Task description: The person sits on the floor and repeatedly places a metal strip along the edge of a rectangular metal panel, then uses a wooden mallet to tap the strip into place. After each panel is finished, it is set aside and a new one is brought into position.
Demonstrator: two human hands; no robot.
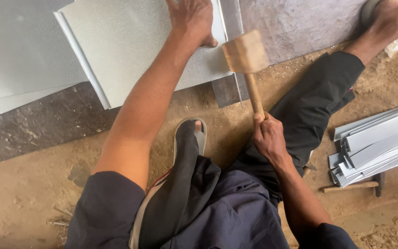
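1. The right hand [269, 138] has its grip wrapped fully shut around the lower end of a wooden mallet [247, 62], whose blurred block head hangs just over the near right corner of a pale, finely textured metal sheet [130, 46].
2. The left hand [190, 20] lies palm down on that sheet, fingers spread flat and closed on nothing, pressing near its right edge; it is the nearer hand to the sheet, touching it, while the mallet head sits just to the right of its thumb.
3. The mallet's handle runs nearly straight away from the person, from the fist up to the head. The sheet's folded rim runs along its left side, slanting from the upper left downward.
4. The sheet lies on a dark, worn slab [47, 124] set on the sandy dirt floor [24, 193], not on any bench. Another pale sheet [14, 55] lies at the left.
5. The person sits on the floor with one sandalled foot [192, 136] forward. At the right lie a stack of grey metal strips [376, 143] and a small hammer [355, 185] beside it.
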